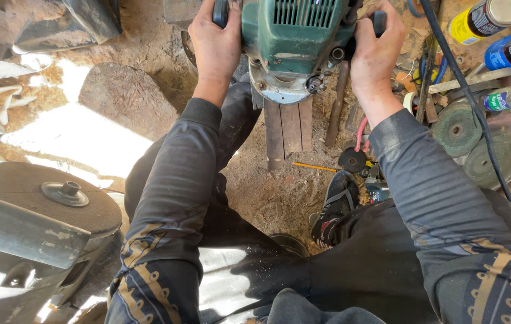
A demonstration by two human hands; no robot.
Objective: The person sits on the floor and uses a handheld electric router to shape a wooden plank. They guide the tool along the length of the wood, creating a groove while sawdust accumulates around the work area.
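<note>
Dark sleeves nearest the lens, left hand (pixel 215 45) clenched round the left black handle of a green power router (pixel 294 42), right hand (pixel 377 51) clenched round the right handle, router sitting on a grooved wooden plank (pixel 290 126) above the sawdust floor (pixel 267 192), black cord (pixel 465 90) trailing right.

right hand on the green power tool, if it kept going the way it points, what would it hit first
The right hand points up-frame, gripping the green power tool; past it lies cluttered ground, probably reached first, though depth is unclear.
</note>
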